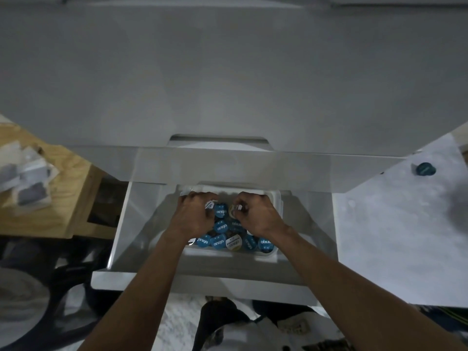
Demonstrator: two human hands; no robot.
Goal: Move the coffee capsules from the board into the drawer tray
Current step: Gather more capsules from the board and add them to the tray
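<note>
Both hands are curled over capsules in the tray.

The left hand (193, 214) and right hand (255, 214) each pinch a capsule above the full tray (277, 198). Capsules (219, 241) could be knocked out if squeezed in. One capsule (425, 169) is left outside.

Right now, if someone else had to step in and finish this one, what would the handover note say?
Left hand: down in the tray, fingers curled on a white-topped capsule.
Right hand: also in the tray, fingers curled on a small pale capsule.
Drawer: pulled open, with the white tray inside.
Done: a pile of mostly blue capsules already lies in the tray.
Left: one blue capsule sits on the light counter at the right, still to be brought over. The board itself cannot be clearly made out, so check for others. Then release both held capsules.
</note>
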